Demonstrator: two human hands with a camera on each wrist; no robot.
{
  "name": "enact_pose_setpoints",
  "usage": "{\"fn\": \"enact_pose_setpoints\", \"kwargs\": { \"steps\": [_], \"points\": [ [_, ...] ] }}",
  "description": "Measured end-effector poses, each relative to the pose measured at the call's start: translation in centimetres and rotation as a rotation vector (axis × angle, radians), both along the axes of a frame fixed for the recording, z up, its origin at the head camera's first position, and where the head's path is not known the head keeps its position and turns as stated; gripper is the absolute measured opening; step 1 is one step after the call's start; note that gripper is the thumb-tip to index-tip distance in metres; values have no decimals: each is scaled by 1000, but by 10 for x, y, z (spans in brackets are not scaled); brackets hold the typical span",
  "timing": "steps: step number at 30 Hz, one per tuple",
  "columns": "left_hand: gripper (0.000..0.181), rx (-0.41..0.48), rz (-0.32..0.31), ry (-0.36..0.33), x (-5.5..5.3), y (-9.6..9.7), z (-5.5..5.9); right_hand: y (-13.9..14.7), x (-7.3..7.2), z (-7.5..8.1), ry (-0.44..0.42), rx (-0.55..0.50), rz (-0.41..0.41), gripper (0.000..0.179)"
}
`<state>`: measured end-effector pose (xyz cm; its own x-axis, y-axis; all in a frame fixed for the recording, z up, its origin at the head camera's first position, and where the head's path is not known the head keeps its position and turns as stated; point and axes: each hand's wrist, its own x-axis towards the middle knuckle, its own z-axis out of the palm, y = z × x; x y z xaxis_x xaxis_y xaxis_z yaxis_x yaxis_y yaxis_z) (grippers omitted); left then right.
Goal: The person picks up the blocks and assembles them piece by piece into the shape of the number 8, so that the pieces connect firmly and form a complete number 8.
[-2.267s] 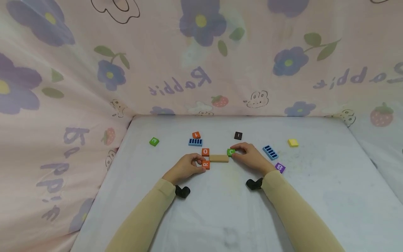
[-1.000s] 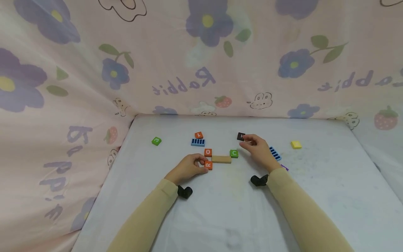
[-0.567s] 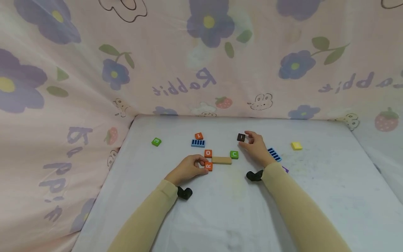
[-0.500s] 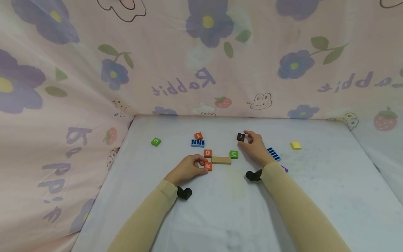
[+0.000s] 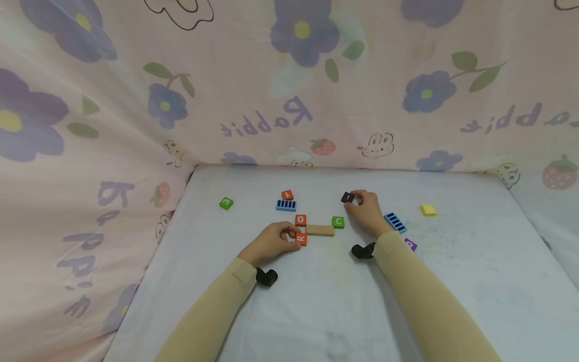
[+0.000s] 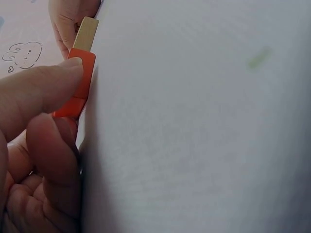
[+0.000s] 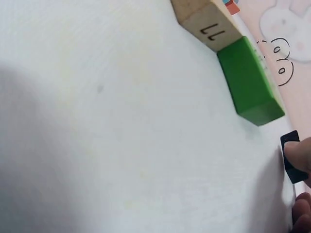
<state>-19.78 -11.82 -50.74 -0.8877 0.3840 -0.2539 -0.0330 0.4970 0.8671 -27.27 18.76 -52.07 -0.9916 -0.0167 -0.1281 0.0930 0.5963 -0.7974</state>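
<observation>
My left hand (image 5: 272, 241) pinches an orange block marked R (image 5: 301, 239); its thumb lies on the orange face in the left wrist view. Behind that block is an orange O block (image 5: 300, 220). A plain wooden bar (image 5: 320, 231) runs rightward from between the two, and a green C block (image 5: 338, 222) sits at its far right corner. My right hand (image 5: 368, 211) grips a small black block (image 5: 347, 197) with a white mark, thumb against its near side. In the right wrist view the green block (image 7: 250, 80) adjoins the bar's end (image 7: 209, 24), which is marked 11.
Farther back lie a green 3 block (image 5: 226, 203), an orange 1 block (image 5: 287, 194) and a blue barred block (image 5: 286, 205). Right of my right hand are another blue barred block (image 5: 395, 222), a purple block (image 5: 410, 244) and a yellow block (image 5: 428, 210). Patterned cloth (image 5: 253, 90) walls the table.
My right hand has let go of the green C block, moved back and right, and taken hold of the black block, which is now turned slightly. The left hand stays at the R block.
</observation>
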Motion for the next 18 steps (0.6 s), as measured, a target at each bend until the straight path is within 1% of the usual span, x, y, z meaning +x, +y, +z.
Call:
{"fn": "enact_pose_setpoints", "kwargs": {
  "steps": [6,12,18],
  "points": [
    [34,-10,-3,-4,0,1,1,1,1,1,-4,3,-8,50],
    [34,-13,-2,16,-4,0,0,2,1,6,-12,-12,-5,51],
    [34,-26,13,-10,-1,0,-1,5,0,0,-42,2,-9,53]
  ]
}}
